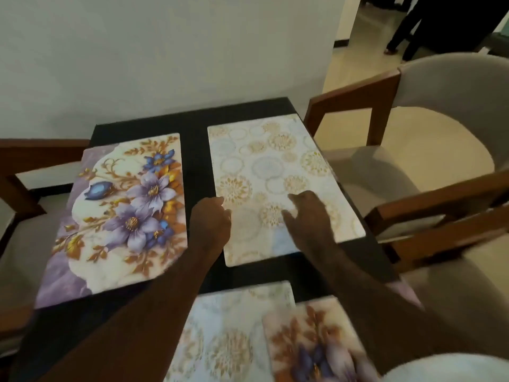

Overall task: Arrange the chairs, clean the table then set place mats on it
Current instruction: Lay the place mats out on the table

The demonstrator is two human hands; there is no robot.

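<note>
Hands [213, 219] [308, 213] meet the circle-patterned mat [275, 172] (left curled at its edge).

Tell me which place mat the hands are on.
The far circle-patterned mat, beside the left floral mat: left hand at its edge, right hand on it.

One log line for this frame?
step: setting mats | left hand: at circle mat edge | right hand: on it | flower mat: laid

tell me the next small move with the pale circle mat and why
Probably nudge the pale circle-patterned rectangular place mat slightly left: its right side reaches the edge of the black table, and both the left hand and right hand touch it.
</note>
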